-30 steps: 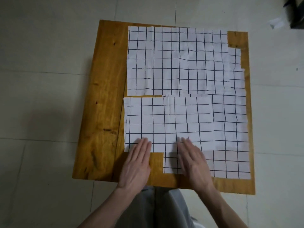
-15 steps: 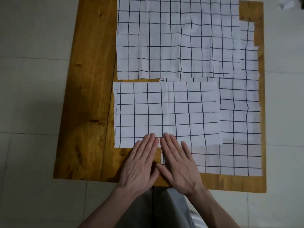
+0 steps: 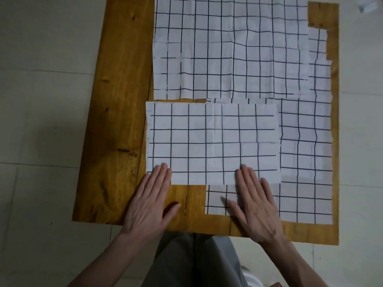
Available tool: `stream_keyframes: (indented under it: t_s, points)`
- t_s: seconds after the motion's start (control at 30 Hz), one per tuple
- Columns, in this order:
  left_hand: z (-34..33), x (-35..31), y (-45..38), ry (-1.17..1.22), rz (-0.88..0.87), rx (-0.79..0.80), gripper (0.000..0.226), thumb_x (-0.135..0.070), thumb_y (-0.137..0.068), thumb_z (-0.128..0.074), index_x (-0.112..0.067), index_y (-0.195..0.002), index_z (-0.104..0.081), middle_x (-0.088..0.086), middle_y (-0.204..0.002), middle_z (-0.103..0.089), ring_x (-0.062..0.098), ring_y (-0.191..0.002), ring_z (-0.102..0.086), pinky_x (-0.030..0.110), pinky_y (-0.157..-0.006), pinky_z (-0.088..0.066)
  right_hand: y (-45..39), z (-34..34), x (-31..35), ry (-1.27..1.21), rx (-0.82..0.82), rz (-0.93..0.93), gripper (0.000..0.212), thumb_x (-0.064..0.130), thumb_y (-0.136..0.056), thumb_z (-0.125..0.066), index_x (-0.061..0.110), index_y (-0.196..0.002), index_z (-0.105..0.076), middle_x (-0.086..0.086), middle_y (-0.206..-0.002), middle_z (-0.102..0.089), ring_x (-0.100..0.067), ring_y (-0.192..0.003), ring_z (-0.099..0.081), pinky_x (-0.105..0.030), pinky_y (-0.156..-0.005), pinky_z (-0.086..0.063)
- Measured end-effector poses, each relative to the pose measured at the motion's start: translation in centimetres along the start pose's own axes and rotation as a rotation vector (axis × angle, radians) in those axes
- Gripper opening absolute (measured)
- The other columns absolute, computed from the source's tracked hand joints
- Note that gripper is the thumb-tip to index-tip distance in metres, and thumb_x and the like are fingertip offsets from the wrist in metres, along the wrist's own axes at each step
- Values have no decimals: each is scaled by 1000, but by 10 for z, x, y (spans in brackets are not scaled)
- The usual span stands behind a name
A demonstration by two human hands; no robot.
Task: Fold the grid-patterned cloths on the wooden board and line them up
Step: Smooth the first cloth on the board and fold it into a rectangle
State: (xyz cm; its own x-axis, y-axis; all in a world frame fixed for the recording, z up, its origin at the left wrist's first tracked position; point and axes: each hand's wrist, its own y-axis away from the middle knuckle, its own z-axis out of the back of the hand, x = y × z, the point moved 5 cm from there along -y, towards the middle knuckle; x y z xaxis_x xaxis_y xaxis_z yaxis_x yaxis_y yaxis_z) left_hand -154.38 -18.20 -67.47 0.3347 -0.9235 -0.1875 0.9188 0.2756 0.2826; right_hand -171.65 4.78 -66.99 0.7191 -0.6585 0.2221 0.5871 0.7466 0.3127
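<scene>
Pale tiled floor all around, with a yellowish wooden board sitting on it, knots and grain streaks showing down its left side. The board's far edge runs off the top of the view.

The folded cloth sits in the near-middle of the board, a neat rectangle with its long axis running left to right, white with a black hand-drawn-looking grid. There's a faint vertical crease down its middle and a visible layer edge across the right half. It looks thin and flat, nearly papery.

Behind it is a bigger cloth, same grid, a bit wrinkly, with its top cut off by the frame. Underneath both, poking out on the right and at the near edge, is another spread cloth; how far it runs under the others I can't tell, since they cover it.

Left hand lies flat, fingers straight and together, fingertips resting on the folded cloth's near-left corner, palm on bare wood. Right hand is flat too, fingers a little spread, tips on the folded cloth's near edge, palm over the lower cloth. Neither is gripping anything, just pressing down. The right hand is slightly blurred.

Grey trousers fill the bottom middle.
</scene>
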Motion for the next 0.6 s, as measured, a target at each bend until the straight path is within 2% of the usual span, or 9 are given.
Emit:
stream_keyframes:
  t_s: [0.17, 0.37, 0.6]
  points:
    - [-5, 20, 12, -70, -19, 3, 88, -64, -105, -29, -1, -164, -16, 17, -174, -9, 31, -161, -14, 54, -124, -26, 6, 2, -28, 8, -20, -116, 81, 66, -106, -13, 13, -167, -8, -4, -176, -4, -22, -162, -6, -52, -127, -12]
    - [-5, 17, 11, -49, 1, -10, 90, -66, -104, -30, 0, -164, -18, 18, -173, -12, 34, -161, -14, 54, -124, -23, 6, 0, -29, 20, -21, -132, 81, 66, -106, -14, 13, -167, -6, -4, -176, -1, -21, -162, -4, -46, -129, -3]
    - [10, 2, 7, 46, 62, -64, 80, -56, -106, -31, -3, -164, -18, 15, -174, -12, 31, -161, -13, 54, -126, -21, 6, 11, -26, 8, -84, -140, 76, 61, -106, -17, 16, -167, -14, -1, -176, -6, -22, -162, -8, -50, -130, 0]
